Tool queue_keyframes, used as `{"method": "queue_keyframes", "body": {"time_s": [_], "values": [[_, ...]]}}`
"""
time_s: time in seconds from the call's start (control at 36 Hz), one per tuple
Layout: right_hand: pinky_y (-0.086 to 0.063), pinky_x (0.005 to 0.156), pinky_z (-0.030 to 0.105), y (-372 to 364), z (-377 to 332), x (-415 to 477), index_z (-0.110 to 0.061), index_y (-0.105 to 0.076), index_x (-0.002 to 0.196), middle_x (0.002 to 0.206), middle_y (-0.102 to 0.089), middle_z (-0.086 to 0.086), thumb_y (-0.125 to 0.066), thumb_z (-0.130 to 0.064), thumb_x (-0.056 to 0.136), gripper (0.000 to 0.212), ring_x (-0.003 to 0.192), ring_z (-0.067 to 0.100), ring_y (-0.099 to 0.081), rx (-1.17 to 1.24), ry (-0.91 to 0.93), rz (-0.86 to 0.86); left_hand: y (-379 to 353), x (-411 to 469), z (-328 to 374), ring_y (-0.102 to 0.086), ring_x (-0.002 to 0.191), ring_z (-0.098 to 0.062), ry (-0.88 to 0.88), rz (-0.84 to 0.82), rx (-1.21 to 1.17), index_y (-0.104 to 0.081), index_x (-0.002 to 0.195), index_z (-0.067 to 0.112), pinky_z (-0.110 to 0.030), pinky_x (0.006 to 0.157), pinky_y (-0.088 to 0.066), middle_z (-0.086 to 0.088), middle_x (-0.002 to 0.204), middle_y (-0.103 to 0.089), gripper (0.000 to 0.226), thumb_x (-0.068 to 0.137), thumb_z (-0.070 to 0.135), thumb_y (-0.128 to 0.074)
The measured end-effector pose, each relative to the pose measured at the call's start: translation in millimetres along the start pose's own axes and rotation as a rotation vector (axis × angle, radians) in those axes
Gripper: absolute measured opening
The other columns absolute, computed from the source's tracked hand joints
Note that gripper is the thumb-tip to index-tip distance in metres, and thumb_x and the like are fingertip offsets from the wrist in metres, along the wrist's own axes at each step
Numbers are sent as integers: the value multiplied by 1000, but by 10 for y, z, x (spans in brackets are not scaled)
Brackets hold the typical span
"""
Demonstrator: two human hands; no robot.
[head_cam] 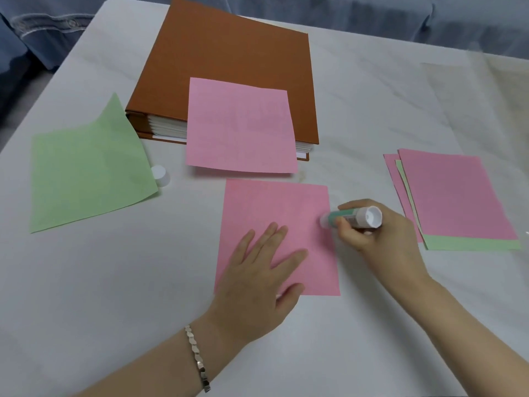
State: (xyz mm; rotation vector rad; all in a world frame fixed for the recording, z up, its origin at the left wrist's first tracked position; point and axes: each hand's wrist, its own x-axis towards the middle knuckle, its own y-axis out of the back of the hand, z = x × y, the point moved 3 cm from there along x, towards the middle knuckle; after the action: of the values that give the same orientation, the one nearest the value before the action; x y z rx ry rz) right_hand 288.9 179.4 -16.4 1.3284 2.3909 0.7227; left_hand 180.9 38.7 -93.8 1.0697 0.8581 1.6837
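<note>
One pink sheet [274, 207] is pinned by the flat left hand [257, 273]; glue stick [350, 218], gripped by right hand [383, 242], is best stroked outward.

- The table [114, 282] is pale, with faint grey veining.
- A brown binder [223, 58] lies closed at its far middle.
- A green sheet [86, 173] lies at the left, its far corner curled up.
- A white cap [160, 174] stands just beside that sheet's right edge.
- A near pink sheet [272, 207] lies flat in the middle.
- A far pink sheet [240, 127] slopes off the binder; its lower edge seems to hang just above the table.
- A stack of pink and green sheets [455, 196] lies at the right.
</note>
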Motion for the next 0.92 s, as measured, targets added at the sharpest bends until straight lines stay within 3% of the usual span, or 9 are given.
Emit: {"method": "queue_keyframes", "body": {"time_s": [0.08,0.19,0.31,0.47,0.58,0.75,0.83,0.92], "values": [[-37,53,5,-30,-21,-177,-27,-65,69,65,-63,-25,-71,-8,72,20,57,-4,-54,-30,9,-124,18,-7,-21,-41,132,-23,69,25,38,-57,127,7,-49,106,-28,-10,138,-50,63,80,48,-50],[-43,54,14,-96,46,-298,-22,-71,73,72,-68,-7,-70,-9,71,13,63,8,-58,-96,4,-250,2,-9,-20,-36,135,-21,83,-3,76,-51,132,1,-48,109,-24,-9,143,-44,72,81,51,-47],[-46,61,21,-121,59,-233,-18,-72,73,74,-70,-6,-69,-10,71,9,69,10,-60,-91,0,-248,-9,-9,-21,-36,135,-20,69,3,75,-52,132,2,-48,108,-23,-8,143,-44,70,82,51,-45],[-41,60,7,-175,47,-24,-12,-70,73,76,-70,-1,-68,-4,72,9,62,0,-56,-46,15,-191,-3,-6,-21,-39,134,-22,77,3,82,-53,131,5,-49,108,-22,-6,142,-46,70,82,53,-44],[-44,63,12,-199,55,124,-13,-67,73,76,-71,2,-68,-5,73,9,69,9,-61,1,-13,-133,-1,-9,-31,-37,135,-26,112,2,88,-55,130,10,-54,107,-22,-5,142,-46,70,80,57,-45],[-39,55,5,-171,-22,152,-22,-64,72,70,-63,-15,-70,-10,76,14,58,-7,-53,-42,5,-53,-2,-17,-56,-30,137,-25,178,-8,86,-53,133,16,-55,108,-20,-10,146,-40,75,76,64,-45],[-41,56,9,-172,-70,-3,-17,-70,74,73,-68,-8,-70,-18,72,2,61,-1,-56,-69,25,-140,-3,-8,-61,-29,137,-23,206,-44,107,-48,135,5,-53,108,-19,-11,146,-40,85,75,65,-42],[-48,59,22,-229,-67,-191,-18,-70,73,74,-70,-5,-70,-25,71,7,65,9,-60,-94,29,-282,-4,-9,-57,-31,137,-24,214,-63,113,-45,136,0,-53,107,-20,-12,146,-39,89,75,65,-41]]}}
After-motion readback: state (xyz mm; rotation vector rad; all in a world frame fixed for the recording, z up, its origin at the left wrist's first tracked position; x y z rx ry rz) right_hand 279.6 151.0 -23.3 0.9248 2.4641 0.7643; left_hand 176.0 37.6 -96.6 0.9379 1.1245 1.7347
